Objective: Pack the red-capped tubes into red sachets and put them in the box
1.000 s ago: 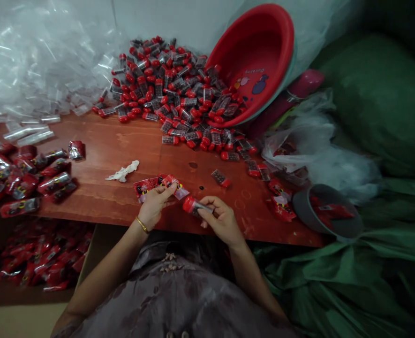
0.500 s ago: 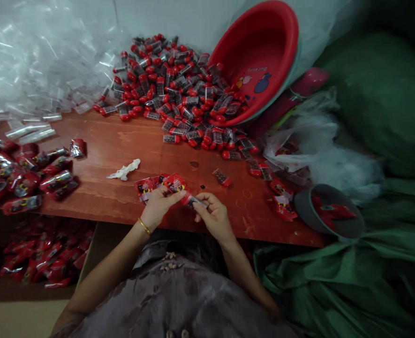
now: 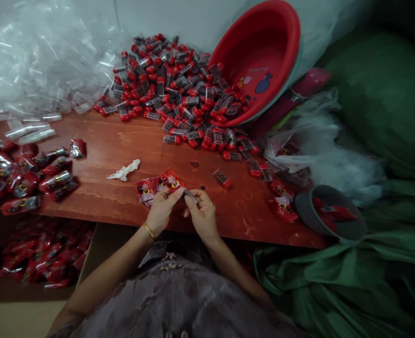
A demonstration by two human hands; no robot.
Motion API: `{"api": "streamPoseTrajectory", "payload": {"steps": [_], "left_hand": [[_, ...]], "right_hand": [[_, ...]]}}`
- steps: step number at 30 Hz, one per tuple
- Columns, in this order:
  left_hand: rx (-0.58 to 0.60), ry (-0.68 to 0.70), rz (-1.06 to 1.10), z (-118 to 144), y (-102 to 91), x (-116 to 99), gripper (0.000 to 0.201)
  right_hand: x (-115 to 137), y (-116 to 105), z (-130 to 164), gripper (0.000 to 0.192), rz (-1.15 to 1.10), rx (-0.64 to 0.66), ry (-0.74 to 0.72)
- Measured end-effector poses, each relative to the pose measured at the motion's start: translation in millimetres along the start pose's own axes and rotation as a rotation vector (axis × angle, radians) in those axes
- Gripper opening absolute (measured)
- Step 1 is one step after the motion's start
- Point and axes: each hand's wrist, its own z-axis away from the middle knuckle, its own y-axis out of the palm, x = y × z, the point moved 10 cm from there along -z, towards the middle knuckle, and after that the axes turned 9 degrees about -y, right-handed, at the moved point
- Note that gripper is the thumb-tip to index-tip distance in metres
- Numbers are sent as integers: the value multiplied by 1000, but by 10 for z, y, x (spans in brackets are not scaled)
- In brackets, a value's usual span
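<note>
A: What is the left hand (image 3: pixel 161 210) doing?

B: Its fingers are pinching a red wrapper (image 3: pixel 172 180). The wrapper sticks up past the fingertips, out over the table (image 3: pixel 123 197).

A: And the right hand (image 3: pixel 202 213)?

B: It is pinching a little tube (image 3: pixel 190 195). Only the clear end of the tube shows, right between the two hands. The other end goes into the wrapper, so I cannot see it.

A: Are the hands close?

B: Yes, the fingertips almost touch. They are at the near edge of the table.

A: What is beside them?

B: More red wrappers (image 3: pixel 146 188) lie flat, just left of the left hand. One loose tube (image 3: pixel 222 178) lies a bit to the right. A big pile of tubes (image 3: pixel 179 89) with red caps is at the back, spilling from a tipped red bowl (image 3: pixel 263 51). Wrapped tubes (image 3: pixel 24 176) lie on the far left. A grey cup (image 3: pixel 328 213) sits on the right.
</note>
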Motion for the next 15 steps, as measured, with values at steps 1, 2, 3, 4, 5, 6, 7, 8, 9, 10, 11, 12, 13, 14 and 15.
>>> {"api": "streamPoseTrajectory", "payload": {"steps": [1,2,3,4,5,6,7,8,9,10,11,12,13,14,15], "left_hand": [[7,8,-2,-3,10,-15,34],[8,21,-3,-6,12,-42,34],[6,34,-3,-9,11,-75,34],[6,42,0,-13,8,-106,35],[11,45,7,-17,8,-129,35],[20,45,15,-19,11,-145,35],[33,46,17,-18,19,-151,35],[59,45,6,-14,41,-142,35],[93,42,-22,-5,76,-118,35],[127,39,-58,9,113,-81,35],[163,33,-97,26,155,-34,35],[194,22,-129,44,190,15,36],[215,13,-146,60,214,53,37],[220,9,-147,71,220,70,38],[213,10,-139,77,213,66,39]], "right_hand": [[-4,1,-6,23,-10,-14,0],[-3,2,-12,23,-14,-21,0],[3,5,-19,24,-13,-18,-3],[10,15,-24,24,-12,0,-5],[16,33,-25,25,-10,31,-5],[18,55,-21,25,-11,70,-3],[15,74,-14,26,-16,107,1],[7,87,-3,26,-26,137,5],[-7,89,6,26,-40,150,12],[-26,79,12,25,-61,147,20],[-46,65,15,25,-90,131,28],[-64,52,15,25,-123,113,36],[-79,44,12,25,-155,96,42],[-90,45,7,26,-181,86,49],[-97,52,-1,26,-200,83,56]]}}
